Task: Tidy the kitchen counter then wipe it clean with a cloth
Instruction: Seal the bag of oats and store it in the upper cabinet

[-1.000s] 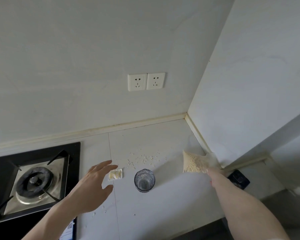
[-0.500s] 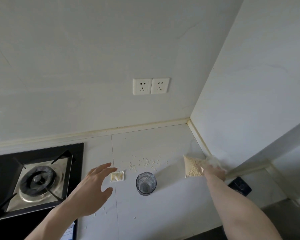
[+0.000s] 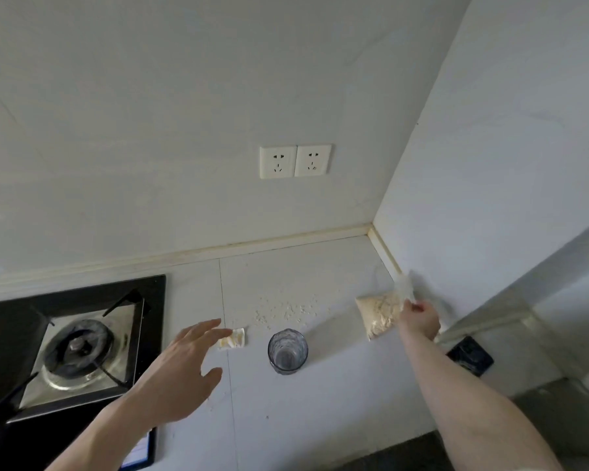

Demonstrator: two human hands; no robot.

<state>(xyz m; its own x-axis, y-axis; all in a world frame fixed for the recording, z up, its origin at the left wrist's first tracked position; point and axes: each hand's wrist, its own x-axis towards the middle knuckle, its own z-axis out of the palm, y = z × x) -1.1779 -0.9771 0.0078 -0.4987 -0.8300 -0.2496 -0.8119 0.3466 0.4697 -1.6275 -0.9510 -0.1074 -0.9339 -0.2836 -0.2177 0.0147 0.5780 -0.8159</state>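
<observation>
On the white counter [image 3: 320,402], my right hand [image 3: 420,319] grips the clear top of a plastic bag of pale grains [image 3: 380,314], which lies against the right wall. My left hand [image 3: 184,365] hovers with fingers spread, its fingertips just short of a small crumpled yellowish wrapper [image 3: 233,338]. An empty clear drinking glass [image 3: 287,350] stands upright between my hands. Spilled white grains [image 3: 283,309] are scattered behind the glass.
A black gas hob with a burner [image 3: 77,346] fills the left of the counter. Two wall sockets [image 3: 295,160] sit on the back wall. A dark small object [image 3: 470,355] lies on the lower ledge at the right, beyond the counter's corner.
My right hand has lowered the bag of grains onto the counter by the right wall. My left hand has edged forward toward the wrapper.
</observation>
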